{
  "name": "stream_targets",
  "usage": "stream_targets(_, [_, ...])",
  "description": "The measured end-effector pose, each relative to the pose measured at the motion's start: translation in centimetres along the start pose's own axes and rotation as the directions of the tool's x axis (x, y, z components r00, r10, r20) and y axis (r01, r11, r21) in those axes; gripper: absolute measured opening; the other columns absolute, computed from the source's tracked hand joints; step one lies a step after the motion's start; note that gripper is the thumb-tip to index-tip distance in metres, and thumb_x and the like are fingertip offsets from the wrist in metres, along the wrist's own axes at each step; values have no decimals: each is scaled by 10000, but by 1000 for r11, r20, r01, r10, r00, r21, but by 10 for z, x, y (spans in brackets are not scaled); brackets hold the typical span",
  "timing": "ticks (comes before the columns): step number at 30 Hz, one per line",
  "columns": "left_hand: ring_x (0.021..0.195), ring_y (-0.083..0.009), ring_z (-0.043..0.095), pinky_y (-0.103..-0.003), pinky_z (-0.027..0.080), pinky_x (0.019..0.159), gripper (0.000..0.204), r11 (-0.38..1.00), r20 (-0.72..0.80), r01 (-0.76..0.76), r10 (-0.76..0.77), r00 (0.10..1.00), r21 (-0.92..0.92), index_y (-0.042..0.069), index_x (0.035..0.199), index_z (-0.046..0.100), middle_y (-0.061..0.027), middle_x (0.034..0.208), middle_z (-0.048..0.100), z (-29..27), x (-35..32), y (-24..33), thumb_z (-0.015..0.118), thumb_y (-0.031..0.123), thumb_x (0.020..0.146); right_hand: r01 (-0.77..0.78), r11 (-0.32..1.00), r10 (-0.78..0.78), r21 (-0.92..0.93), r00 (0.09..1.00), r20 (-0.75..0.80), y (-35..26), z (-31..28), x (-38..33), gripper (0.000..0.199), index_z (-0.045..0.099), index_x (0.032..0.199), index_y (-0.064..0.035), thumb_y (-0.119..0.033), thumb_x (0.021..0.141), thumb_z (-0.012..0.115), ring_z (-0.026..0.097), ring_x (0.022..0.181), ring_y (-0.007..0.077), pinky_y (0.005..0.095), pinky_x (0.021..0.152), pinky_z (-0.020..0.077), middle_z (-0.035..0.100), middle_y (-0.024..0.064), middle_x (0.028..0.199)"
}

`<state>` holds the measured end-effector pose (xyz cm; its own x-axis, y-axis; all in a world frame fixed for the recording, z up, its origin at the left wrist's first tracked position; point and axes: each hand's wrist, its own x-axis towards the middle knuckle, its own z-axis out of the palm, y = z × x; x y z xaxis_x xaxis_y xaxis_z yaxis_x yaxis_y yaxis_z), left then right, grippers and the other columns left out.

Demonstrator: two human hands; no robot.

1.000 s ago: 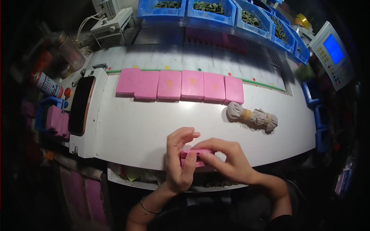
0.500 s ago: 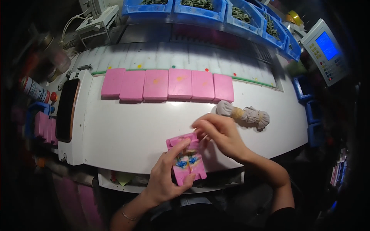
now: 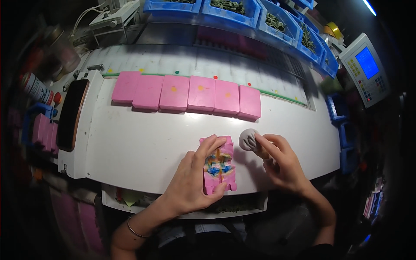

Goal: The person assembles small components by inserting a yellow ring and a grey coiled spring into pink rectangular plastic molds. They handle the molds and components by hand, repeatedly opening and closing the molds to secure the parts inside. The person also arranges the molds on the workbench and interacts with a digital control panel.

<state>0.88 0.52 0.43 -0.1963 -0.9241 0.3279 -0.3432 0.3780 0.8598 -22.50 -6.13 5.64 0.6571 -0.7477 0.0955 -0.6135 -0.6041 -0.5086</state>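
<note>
My left hand [image 3: 190, 180] grips an opened pink case [image 3: 219, 164] that lies flat near the front edge of the white table [image 3: 138, 143]; its inside shows blue, yellow and red parts. My right hand [image 3: 281, 162] is closed around a grey bundle [image 3: 249, 139] that looks like cords or bands, held just right of the case, its round end up. Further back, several shut pink cases [image 3: 186, 93] lie side by side in a row.
A long dark device in a white frame [image 3: 71, 115] lies at the table's left end. Blue bins [image 3: 242, 11] with dark parts line the back. A white unit with a blue screen [image 3: 366, 69] stands at right. More pink cases [image 3: 41, 130] sit at far left.
The pink case was between both hands, then opened and laid flat on the table. My right hand reached to the grey bundle at right, took hold of it and brought it next to the case.
</note>
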Motion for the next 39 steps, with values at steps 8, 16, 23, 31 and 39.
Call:
stream_targets(8, [1069, -254, 417, -413, 306, 945, 886, 958, 7, 112, -118, 993, 263, 44, 1364, 218, -56, 1315, 439, -1, -1, 2, 694, 259, 648, 374, 634, -463, -677, 884, 55, -28, 22, 6, 454, 603, 1188, -149, -108, 738, 553, 465, 736, 114, 212, 557, 301, 527, -8, 1279])
stream_targets(16, [1068, -243, 423, -402, 308, 940, 854, 961, -16, 98, -98, 995, 258, 57, 1356, 246, -71, 1280, 444, -1, -2, 1, 689, 265, 656, 282, 783, -402, -554, 910, -105, -33, 12, 10, 470, 623, 1160, -136, -75, 702, 540, 471, 753, 149, 246, 614, 353, 578, 24, 1234])
stream_targets(23, [1099, -311, 465, -410, 283, 952, 929, 965, 47, 126, -140, 989, 232, 12, 1337, 211, -148, 1283, 458, -4, -1, -2, 740, 243, 610, 18, 905, -143, -425, 954, -264, -12, 14, 1, 522, 607, 1163, -59, -2, 645, 572, 494, 782, 226, 292, 749, 416, 572, 118, 1213])
stream_targets(31, [1050, -226, 432, -380, 309, 927, 881, 969, 28, 130, -139, 990, 212, 44, 1351, 268, -56, 1286, 442, -4, 1, -1, 715, 257, 622, 188, 866, -350, -463, 889, -294, -34, 17, 6, 348, 681, 1032, -84, -29, 703, 582, 460, 724, 157, 220, 617, 386, 613, 98, 1151])
stream_targets(39, [1065, -237, 433, -385, 313, 926, 872, 962, 2, 113, -117, 993, 250, 56, 1335, 294, -60, 1288, 438, -3, 0, -4, 726, 259, 605, 294, 827, -333, -480, 943, 4, -33, 10, 16, 441, 603, 1179, -174, -120, 742, 595, 425, 660, 116, 225, 524, 277, 578, -8, 1217])
